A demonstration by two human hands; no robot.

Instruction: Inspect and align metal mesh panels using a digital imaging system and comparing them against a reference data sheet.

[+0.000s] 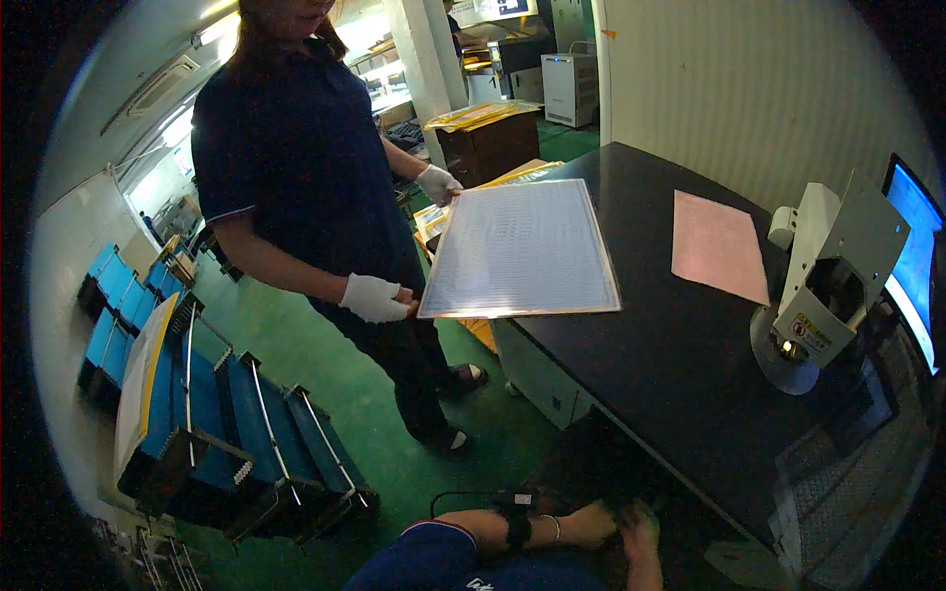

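Observation:
At the bottom of the view, my left hand (591,524) reaches across my body toward the right. Close beside it is my right hand (641,537), its forearm coming up from the lower edge. The fingers of both are dark and blurred where they meet, so I cannot make out whether they hold anything. A black strap with a small device (518,502) is round my left forearm, with a bracelet nearer the wrist. Across from me, a person in white gloves (377,297) holds a flat, pale rectangular panel (527,251) by its left side, over the desk corner.
The black desk (631,364) bears a pink sheet (717,246), a pale metal device on a round base (788,360) and a lit monitor (912,256) at right. Blue racks (266,424) stand at left on the green floor. Yellow-edged stacks (483,115) lie behind.

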